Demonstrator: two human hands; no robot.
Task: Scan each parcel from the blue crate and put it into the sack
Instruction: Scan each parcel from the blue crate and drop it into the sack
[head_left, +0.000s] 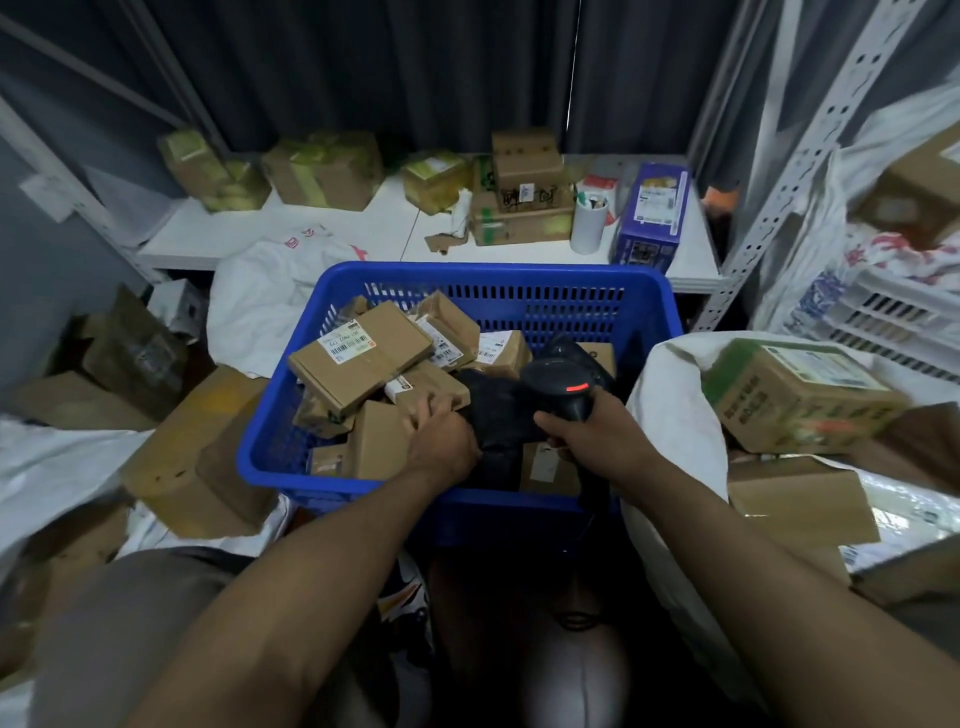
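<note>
From my remote seat, the blue crate (498, 271) sits hemmed in. A white sack (670, 415) presses against its right wall, loose cartons (202, 457) lie just beside its left wall, and a table (332, 223) stacked with boxes stands behind it. The only open room is straight above the crate. Inside, brown parcels (358, 358) are heaped at the left and back, and a black parcel (498, 415) lies near the front, between the two hands. Both forearms reach forward over the near rim. The left hand (441, 441) is palm down, fingers bent onto the seam where a brown parcel meets the black one; I cannot tell which it grips. The right hand (587, 431) is wrapped round the handle of a scanner (563, 387), whose head, showing a red light, is above the black parcel.
</note>
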